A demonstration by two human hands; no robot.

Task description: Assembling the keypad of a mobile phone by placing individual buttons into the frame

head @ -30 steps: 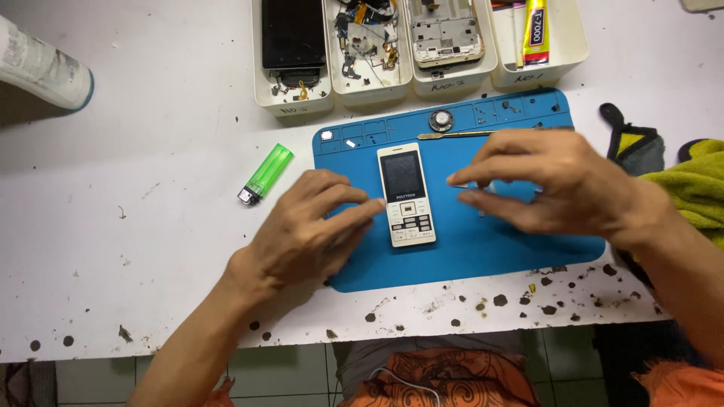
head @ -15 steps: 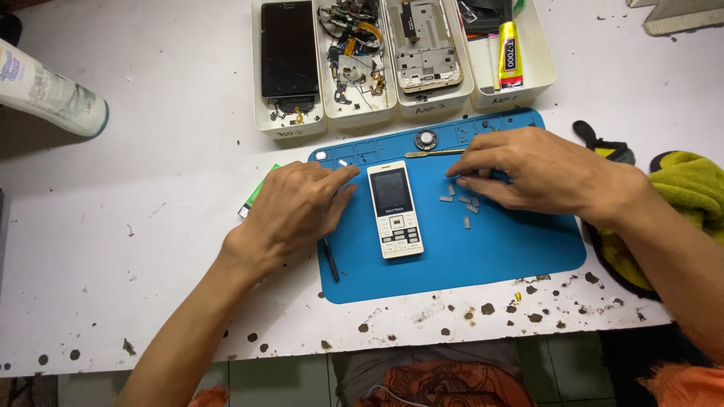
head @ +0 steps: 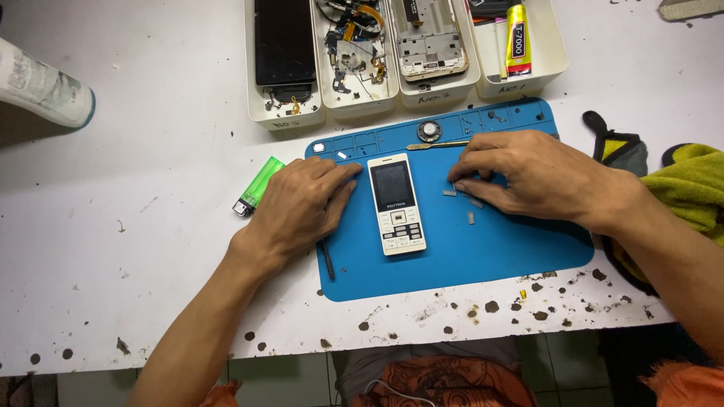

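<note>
a: lying flat on the blue mat (head: 483, 256), the white phone (head: 397, 203) has its long axis running near to far, screen end at the far side, keypad end near, tipped a touch to the left at the top.

b: and the hands?

a: the left hand (head: 302, 207) rests palm down at the mat's left edge, fingers loosely together, fingertips just beside the phone's left side; it holds nothing i can see. a thin dark tool (head: 328, 260) pokes out from under it toward the near side. the right hand (head: 528, 177) sits right of the phone, fingers curled down and pinched close over some small grey parts (head: 471, 217) on the mat; whether it grips one i cannot tell.

b: packages, labels?

a: at the far side, a row of four white trays (head: 554, 64), each with a small handwritten mark on its near wall. the rightmost holds a yellow glue tube (head: 516, 38) with a black label, lying near to far. far left, a white cylinder (head: 41, 87) with a printed label lies on its side. a green lighter (head: 258, 185) lies just left of the left hand, on the white table (head: 113, 264). right of the mat, a yellow-green cloth (head: 694, 188).
</note>
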